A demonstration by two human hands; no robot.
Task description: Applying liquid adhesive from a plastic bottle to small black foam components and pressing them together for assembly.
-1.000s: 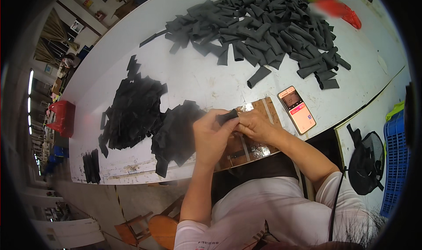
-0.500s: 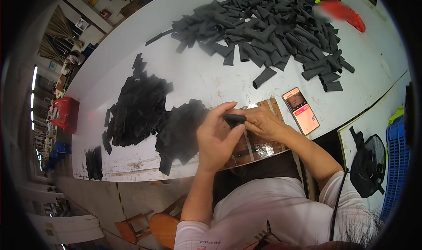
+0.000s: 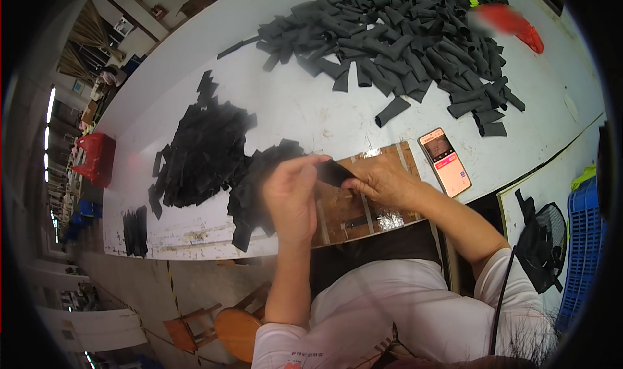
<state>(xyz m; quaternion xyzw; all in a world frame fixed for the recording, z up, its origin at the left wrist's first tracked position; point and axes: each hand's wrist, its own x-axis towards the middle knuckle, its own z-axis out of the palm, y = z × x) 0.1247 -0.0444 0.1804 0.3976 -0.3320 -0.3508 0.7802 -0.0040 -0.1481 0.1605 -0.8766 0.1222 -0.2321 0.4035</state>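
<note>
A small dark fabric piece [image 3: 334, 173] is stretched between my two hands above a brown, tape-covered board [image 3: 341, 216] at the table's near edge. My right hand [image 3: 383, 181] pinches its right end between thumb and fingers. At its other end my left hand [image 3: 291, 197] is closed, fingertips on the fabric, the thumb side partly blurred. Just beyond my left hand lies a heap of flat black fabric pieces [image 3: 201, 155], part of it behind the hand. Another dark strip [image 3: 363, 221] rests on the board beneath my hands.
Rolled dark grey fabric tubes [image 3: 402, 45] form a large pile at the far side of the white table [image 3: 305, 119]. A lit phone [image 3: 445, 163] lies right of the board. A red bag [image 3: 516, 28], a black mesh bag [image 3: 544, 242], a blue crate [image 3: 584, 239] and a wooden stool [image 3: 241, 333] stand around.
My left hand has drawn back to the left and turned more upright. The fabric piece now shows flatter and wider between the hands, and more of the board is exposed.
</note>
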